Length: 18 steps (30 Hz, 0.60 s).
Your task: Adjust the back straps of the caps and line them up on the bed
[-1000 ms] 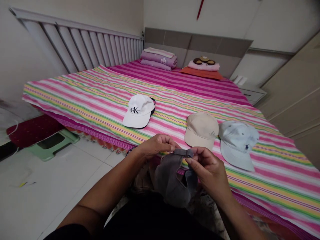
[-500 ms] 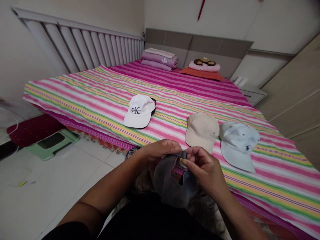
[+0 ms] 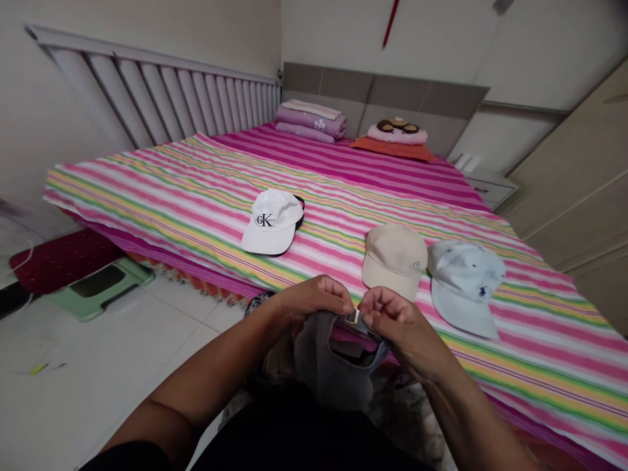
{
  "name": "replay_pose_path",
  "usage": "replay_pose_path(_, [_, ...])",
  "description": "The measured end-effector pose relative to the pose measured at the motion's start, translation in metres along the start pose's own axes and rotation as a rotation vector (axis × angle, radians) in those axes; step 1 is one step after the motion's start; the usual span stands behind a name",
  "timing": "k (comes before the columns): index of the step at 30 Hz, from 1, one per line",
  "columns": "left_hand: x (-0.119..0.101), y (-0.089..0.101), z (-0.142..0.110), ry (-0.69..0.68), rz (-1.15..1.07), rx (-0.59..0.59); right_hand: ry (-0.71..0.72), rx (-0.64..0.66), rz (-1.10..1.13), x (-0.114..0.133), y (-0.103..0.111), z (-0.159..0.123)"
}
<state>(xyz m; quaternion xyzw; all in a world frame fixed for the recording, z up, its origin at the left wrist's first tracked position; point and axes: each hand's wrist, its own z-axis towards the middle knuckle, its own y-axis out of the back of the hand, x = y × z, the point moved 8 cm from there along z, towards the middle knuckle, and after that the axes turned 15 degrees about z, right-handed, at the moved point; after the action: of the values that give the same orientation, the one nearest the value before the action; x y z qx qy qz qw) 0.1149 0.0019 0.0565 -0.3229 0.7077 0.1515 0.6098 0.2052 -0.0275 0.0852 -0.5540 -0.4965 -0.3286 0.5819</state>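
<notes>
Pink-striped bed: a wide bed under a pink, white, yellow and green striped sheet (image 3: 161, 190) fills most of the view, with a grey panelled headboard (image 3: 387, 91) at the far end and a white slatted rail (image 3: 171, 98) along its left side.
Floor: white tiles (image 3: 98, 373) run beside the bed, holding a dark red mat (image 3: 59, 261) and a green plastic stool (image 3: 101, 296).
Bed head: folded lilac bedding (image 3: 310, 120) lies near an orange pillow (image 3: 392, 152).
Caps on the sheet: a white baseball cap with black CK lettering (image 3: 272, 221) lies apart from a beige baseball cap (image 3: 395, 260), with a pale blue baseball cap (image 3: 464, 284) just beside the beige one.
Held item: a grey baseball cap (image 3: 333, 366) hangs in front of the person's dark clothing, near the bed's edge.
Left hand (image 3: 314, 301): fingers curl closed, grasping the cap's back strap.
Right hand (image 3: 397, 324): fingers pinch the same strap, just beside the left hand.
Strap fitting: a small metal buckle (image 3: 353, 317) shows between both hands.
</notes>
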Motion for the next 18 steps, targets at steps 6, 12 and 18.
replay_pose_path(6, [-0.005,0.003,-0.001,-0.023,0.033,-0.068,-0.071,0.093,-0.105,-0.01,-0.008,0.002])
replay_pose_path(12, [-0.014,0.003,-0.003,-0.128,0.167,-0.129,-0.022,-0.023,0.137,-0.018,-0.004,0.006])
replay_pose_path(18, [-0.038,0.012,-0.017,-0.359,0.717,-0.367,-0.025,-0.053,0.211,-0.024,-0.001,0.011])
